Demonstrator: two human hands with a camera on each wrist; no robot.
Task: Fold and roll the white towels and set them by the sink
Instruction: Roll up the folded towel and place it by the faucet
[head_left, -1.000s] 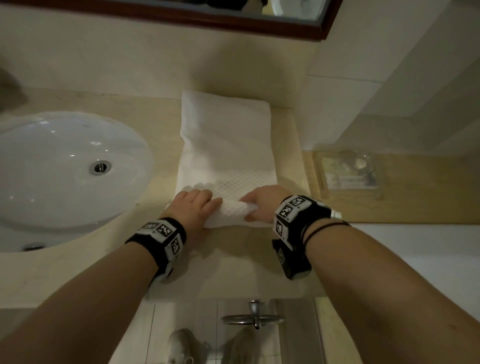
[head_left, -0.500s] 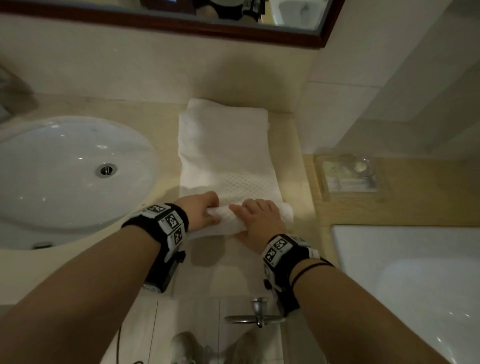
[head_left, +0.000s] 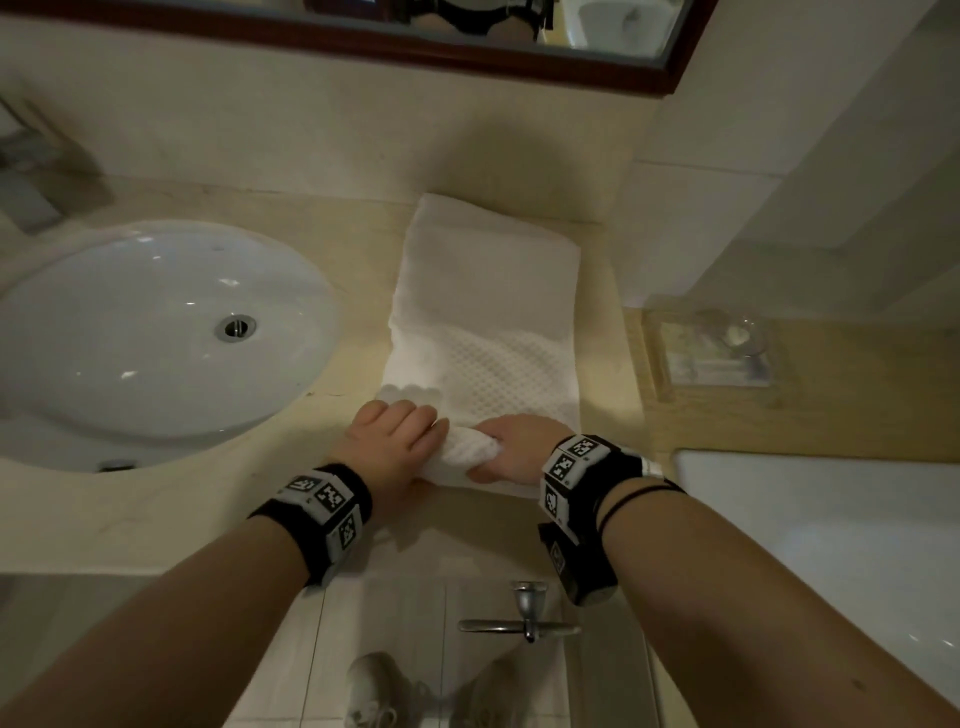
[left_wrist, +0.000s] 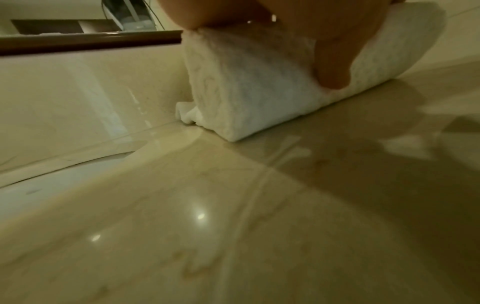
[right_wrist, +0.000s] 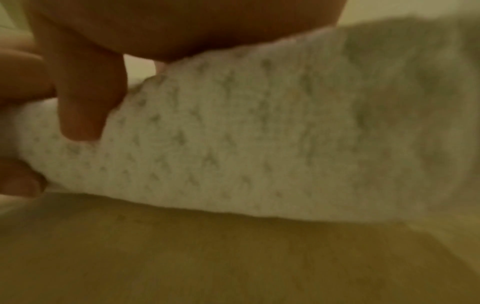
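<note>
A white towel (head_left: 488, 312), folded into a long strip, lies on the beige counter (head_left: 182, 499) to the right of the sink (head_left: 150, 332). Its near end is rolled into a thick roll (head_left: 467, 454) with a waffle pattern. My left hand (head_left: 400, 431) curls over the roll's left part, and in the left wrist view its thumb presses the roll (left_wrist: 259, 82). My right hand (head_left: 519, 447) grips the right part, fingers over the top and thumb at the front of the roll (right_wrist: 233, 144). The far end of the strip reaches the back wall.
A clear tray (head_left: 711, 353) with small items sits on a wooden ledge to the right. A white tub rim (head_left: 831, 519) lies at the lower right. A mirror frame (head_left: 467, 57) runs along the top. A metal valve (head_left: 524, 618) sticks out below the counter edge.
Both hands have shifted their grip on the roll, and the rolled part has moved a little farther up the strip. The head view has tilted.
</note>
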